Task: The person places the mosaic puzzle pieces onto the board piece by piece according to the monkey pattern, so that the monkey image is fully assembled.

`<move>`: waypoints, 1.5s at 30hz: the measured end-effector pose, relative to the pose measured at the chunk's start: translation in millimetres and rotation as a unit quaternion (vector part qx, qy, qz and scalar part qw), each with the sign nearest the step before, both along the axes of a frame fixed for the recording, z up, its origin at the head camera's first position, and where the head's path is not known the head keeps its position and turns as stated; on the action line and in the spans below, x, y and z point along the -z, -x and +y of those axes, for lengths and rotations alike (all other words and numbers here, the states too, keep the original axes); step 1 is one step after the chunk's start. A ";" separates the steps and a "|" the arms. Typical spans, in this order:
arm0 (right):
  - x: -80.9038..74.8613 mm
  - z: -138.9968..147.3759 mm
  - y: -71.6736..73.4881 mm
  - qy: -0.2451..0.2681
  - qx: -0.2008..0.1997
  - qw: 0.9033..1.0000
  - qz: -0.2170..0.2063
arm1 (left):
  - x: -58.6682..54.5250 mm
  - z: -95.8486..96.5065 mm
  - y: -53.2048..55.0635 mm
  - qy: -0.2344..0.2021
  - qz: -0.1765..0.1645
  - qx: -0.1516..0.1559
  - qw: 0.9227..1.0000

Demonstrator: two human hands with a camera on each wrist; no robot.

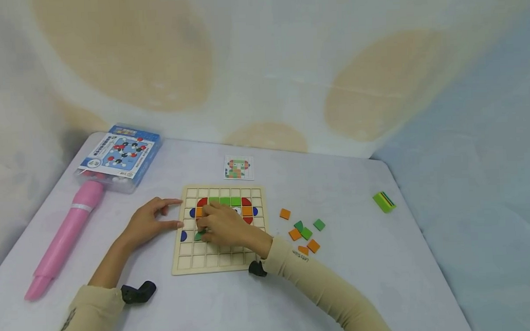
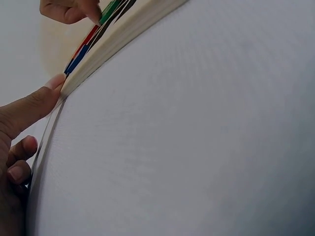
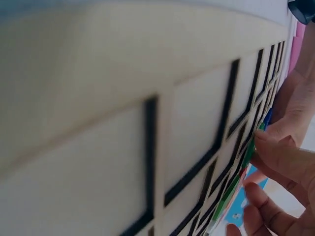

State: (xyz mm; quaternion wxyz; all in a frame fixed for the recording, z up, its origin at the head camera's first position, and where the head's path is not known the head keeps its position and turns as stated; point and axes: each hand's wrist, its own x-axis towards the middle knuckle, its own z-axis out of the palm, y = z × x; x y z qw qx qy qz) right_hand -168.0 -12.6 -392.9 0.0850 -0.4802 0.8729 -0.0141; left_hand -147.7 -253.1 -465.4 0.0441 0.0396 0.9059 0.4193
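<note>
A light wooden grid board (image 1: 198, 262) lies on the table with coloured tiles set in its upper squares. My right hand (image 1: 223, 224) reaches over it, thumb and fingers pinching a green curved-edge tile (image 1: 199, 236) at the board's left part. Just left of that tile sits a blue half-round tile (image 1: 183, 236). Red, orange, light green and blue tiles form a shape farther up, partly covered by the right hand. My left hand (image 1: 146, 222) touches the board's left edge with thumb and index finger spread; in the left wrist view the thumb (image 2: 37, 105) presses at the rim.
Loose orange tiles (image 1: 313, 245) and green tiles (image 1: 319, 225) lie right of the board. Behind it is a pattern card (image 1: 239, 167). A boxed molecule set (image 1: 120, 156) and a pink tube (image 1: 66, 238) stand at left. A green block (image 1: 383, 202) lies far right.
</note>
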 end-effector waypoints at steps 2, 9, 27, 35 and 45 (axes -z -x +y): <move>0.3 0.8 -0.5 -0.005 0.001 1.000 0.006 | -0.4 0.7 -0.5 0.000 0.001 -0.002 1.000; 2.8 4.4 -2.1 -0.013 0.022 1.000 -0.001 | -0.4 3.6 -0.9 0.001 -0.002 -0.001 1.000; -17.0 135.1 29.9 0.040 0.190 0.979 0.057 | 1.6 1.2 -1.3 0.014 -0.008 0.002 1.000; 0.9 182.0 37.0 0.034 0.240 0.970 0.019 | 1.7 1.9 -2.9 0.011 0.002 -0.006 1.000; -15.5 107.7 15.8 0.051 0.123 0.991 0.034 | 4.1 2.1 -3.0 0.005 -0.003 -0.008 1.000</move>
